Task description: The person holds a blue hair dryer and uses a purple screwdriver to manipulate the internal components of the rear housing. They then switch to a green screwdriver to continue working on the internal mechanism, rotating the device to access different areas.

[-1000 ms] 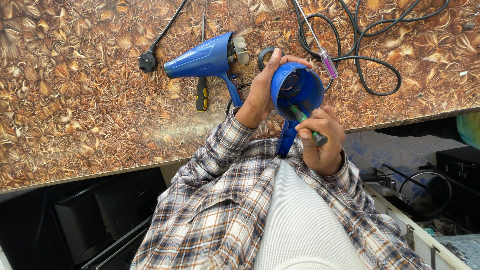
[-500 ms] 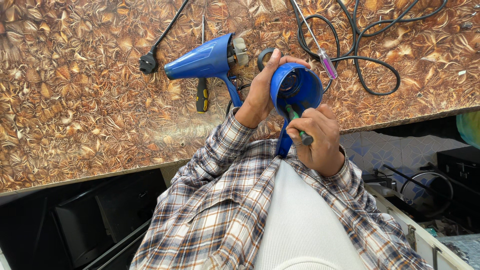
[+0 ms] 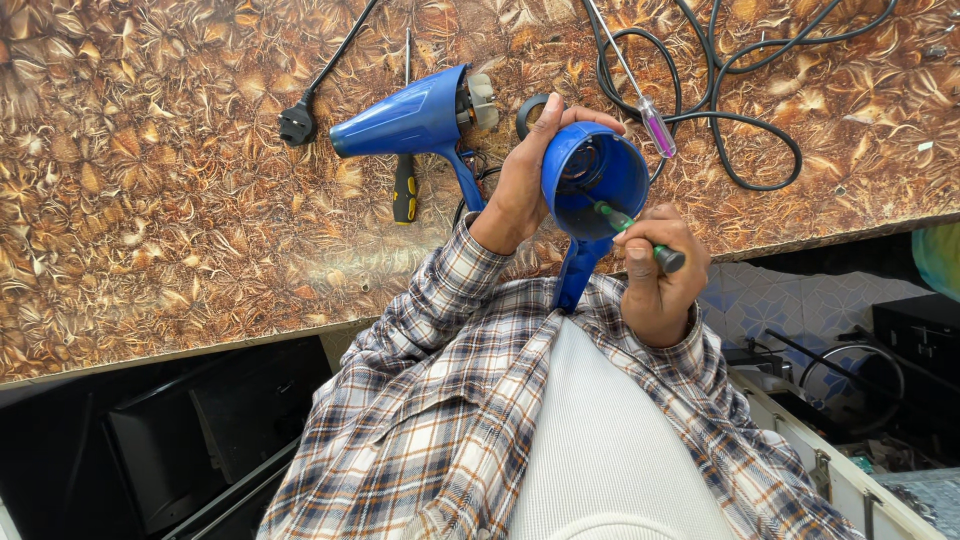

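Worktop (image 3: pixel 150 200): a patterned brown and gold surface is spread across the far half of the view; its near edge runs from lower left up to the right.
Shirt (image 3: pixel 440 420): a plaid sleeve and body are seen at the near centre, worn over a white ribbed top.
Cable (image 3: pixel 740 90): a black cord is looped on the worktop at the far right.
Dryer body (image 3: pixel 410 115): a blue hair dryer with its rear end opened is laid on the worktop left of centre, nozzle to the left, grey inner parts shown at its right end.
Shell (image 3: pixel 600 175): a blue round housing with a handle pointing near is held up over the worktop edge, just right of the dryer body, its open side turned to the camera.
Left hand (image 3: pixel 525 180): it is wrapped round the left and far rim of the shell, fingers curled closed on it.
Right hand (image 3: pixel 660 270): it is closed in a fist round a green-handled screwdriver, just near and right of the shell.
Screwdriver (image 3: pixel 640 235): its shaft is pushed into the shell's inside; the tip is hidden there.
Plug (image 3: pixel 297 125): a black plug is laid left of the dryer body.
Yellow driver (image 3: pixel 404 185): a yellow and black tool is laid just near the dryer body.
Tester (image 3: pixel 655 125): a slim tool with a purple clear handle is laid far right of the shell.
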